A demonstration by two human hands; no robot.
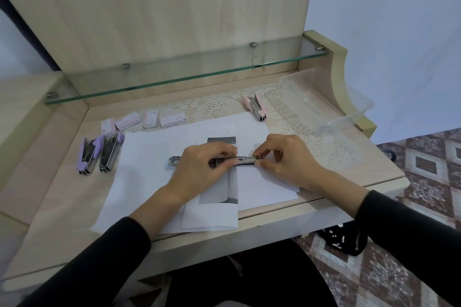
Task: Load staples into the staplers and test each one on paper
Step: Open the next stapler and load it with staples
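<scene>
An opened silver metal stapler [245, 158] lies flat across the white paper sheets [139, 169] on the pale wooden desk [62, 194]. The left hand [199, 166] curls over its middle, gripping it, and the right hand [287, 157] pinches its right end. 2 lilac staplers [88, 154] lie left of the sheets.

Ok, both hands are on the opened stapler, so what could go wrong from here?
1. The right hand pinches at the metal channel of the opened stapler, which the left hand holds down; fingertips could get nipped if it snaps shut.
2. The paper lies loose, reaching the front edge of the desk, so pressing might slide the sheets off.
</scene>
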